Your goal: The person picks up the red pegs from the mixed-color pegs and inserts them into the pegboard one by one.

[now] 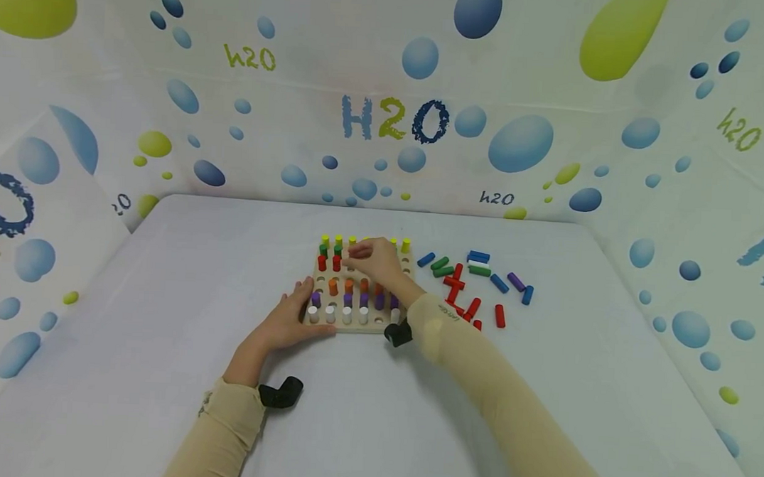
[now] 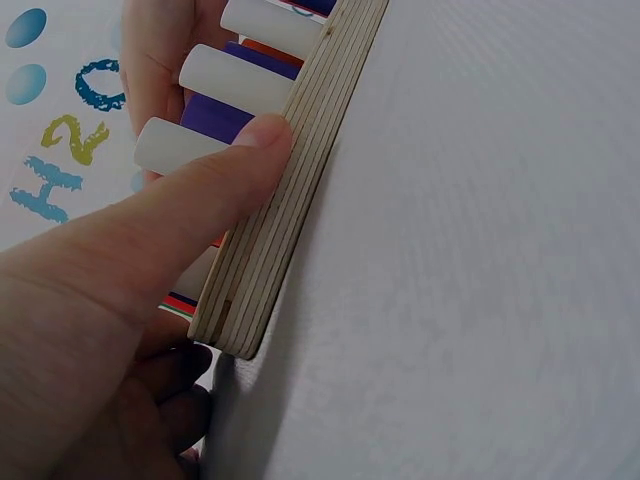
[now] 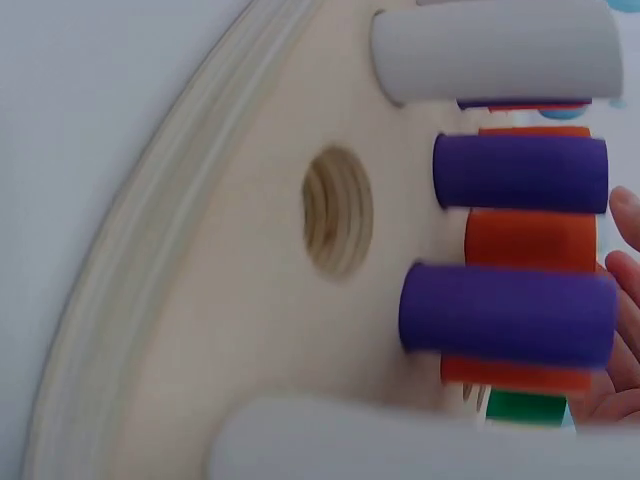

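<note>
A wooden pegboard (image 1: 355, 329) bears rows of coloured pegs, from yellow at the back to white at the front. My left hand (image 1: 286, 321) grips its front left corner. In the left wrist view the thumb (image 2: 266, 135) presses the layered front edge beside white pegs (image 2: 238, 78). Over the board, my right hand (image 1: 376, 259) has its fingertips low at the third place of the red row, right of two red pegs (image 1: 336, 263). I cannot tell whether a peg is between them. The right wrist view shows an unfilled hole (image 3: 338, 212) near purple pegs (image 3: 508, 315).
Loose pegs lie scattered on the white table right of the board: several red ones (image 1: 499, 315), green ones (image 1: 443, 271), blue ones (image 1: 499, 283) and a purple one (image 1: 517, 281). A white sheet printed with blue and green drops (image 1: 419, 58) hangs behind the table.
</note>
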`<action>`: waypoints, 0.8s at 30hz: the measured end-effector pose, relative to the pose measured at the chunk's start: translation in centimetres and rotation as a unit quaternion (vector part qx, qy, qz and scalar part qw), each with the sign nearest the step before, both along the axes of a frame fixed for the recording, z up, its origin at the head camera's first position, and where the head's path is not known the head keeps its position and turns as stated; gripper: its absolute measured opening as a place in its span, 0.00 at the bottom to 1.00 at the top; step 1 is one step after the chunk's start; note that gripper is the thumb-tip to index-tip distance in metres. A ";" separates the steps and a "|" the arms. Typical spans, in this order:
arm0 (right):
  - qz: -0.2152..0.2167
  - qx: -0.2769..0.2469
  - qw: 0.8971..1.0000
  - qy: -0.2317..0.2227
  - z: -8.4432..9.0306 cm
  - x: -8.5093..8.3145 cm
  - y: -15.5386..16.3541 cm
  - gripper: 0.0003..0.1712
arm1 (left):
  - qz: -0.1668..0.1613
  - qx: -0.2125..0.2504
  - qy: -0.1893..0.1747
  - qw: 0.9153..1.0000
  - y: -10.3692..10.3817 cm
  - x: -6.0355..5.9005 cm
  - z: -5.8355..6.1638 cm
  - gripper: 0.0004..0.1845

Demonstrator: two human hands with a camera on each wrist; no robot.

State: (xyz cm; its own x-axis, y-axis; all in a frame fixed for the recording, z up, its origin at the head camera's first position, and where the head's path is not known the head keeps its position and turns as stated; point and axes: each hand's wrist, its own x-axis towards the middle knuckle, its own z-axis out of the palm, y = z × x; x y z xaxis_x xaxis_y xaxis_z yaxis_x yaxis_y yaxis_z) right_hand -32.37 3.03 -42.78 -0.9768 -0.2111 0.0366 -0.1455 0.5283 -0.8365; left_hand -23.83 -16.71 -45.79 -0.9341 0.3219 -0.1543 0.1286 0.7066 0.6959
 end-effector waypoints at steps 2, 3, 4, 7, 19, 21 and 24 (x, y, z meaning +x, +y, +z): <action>0.002 -0.001 1.000 0.004 0.0 0.0 0.3 0.16 | 0.002 0.000 -0.001 1.000 0.0 0.0 0.0 0.60; 0.002 -0.001 1.000 0.004 0.0 0.0 0.5 0.16 | 0.002 -0.001 -0.001 1.000 0.0 0.0 0.0 0.60; 0.002 -0.002 1.000 0.004 0.0 0.0 0.6 0.16 | 0.002 -0.001 -0.001 1.000 0.0 0.1 0.0 0.60; 0.001 -0.010 1.000 0.000 0.1 0.2 1.2 0.16 | 0.001 -0.002 0.000 1.000 -0.1 0.1 0.0 0.60; -0.014 -0.014 1.000 0.013 -0.1 0.7 3.5 0.15 | 0.005 -0.001 -0.004 1.000 -0.1 0.1 0.0 0.60; -0.020 -0.018 1.000 0.007 -0.3 0.7 3.9 0.14 | 0.004 -0.002 -0.003 1.000 0.0 0.1 0.0 0.60; -0.022 -0.024 0.999 -0.001 -0.6 0.7 4.6 0.15 | 0.005 -0.002 -0.002 1.000 0.0 0.1 0.0 0.60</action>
